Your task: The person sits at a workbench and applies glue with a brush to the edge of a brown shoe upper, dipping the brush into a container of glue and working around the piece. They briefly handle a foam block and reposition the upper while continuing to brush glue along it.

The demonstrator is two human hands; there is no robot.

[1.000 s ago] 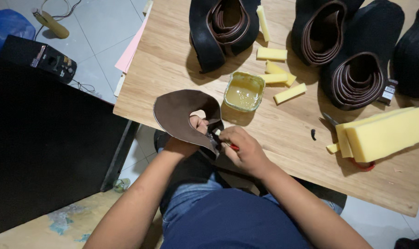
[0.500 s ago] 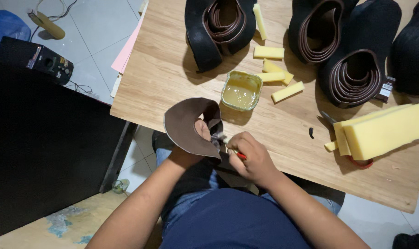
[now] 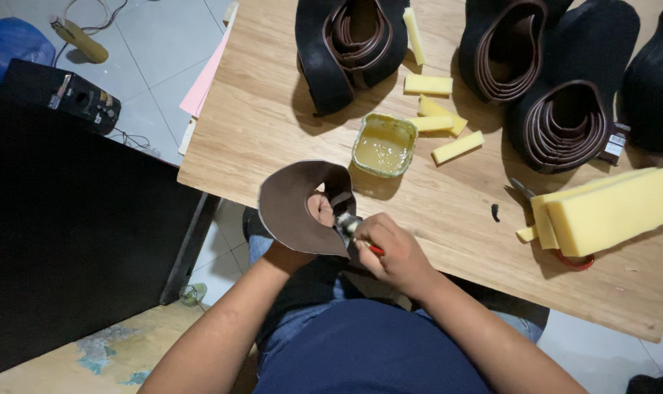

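Observation:
My left hand (image 3: 318, 211) holds a curved brown leather piece (image 3: 291, 206) at the near edge of the wooden table (image 3: 273, 117), fingers tucked under its inner edge. My right hand (image 3: 393, 252) grips a small red-handled brush with a metal ferrule (image 3: 348, 225), its tip against the leather's inner edge beside my left fingers. A small square tub of yellowish glue (image 3: 384, 144) stands open on the table just beyond the leather.
Several black shoe uppers holding brown strips (image 3: 350, 44) (image 3: 565, 124) lie across the back of the table, with yellow foam sticks (image 3: 457, 147) between them and a large yellow foam block (image 3: 609, 211) at right. A black cabinet (image 3: 69, 233) stands at left.
The leather piece and both hands have shifted slightly right and away from me, and the leather has turned a little in my left hand while the brush stays at its inner edge.

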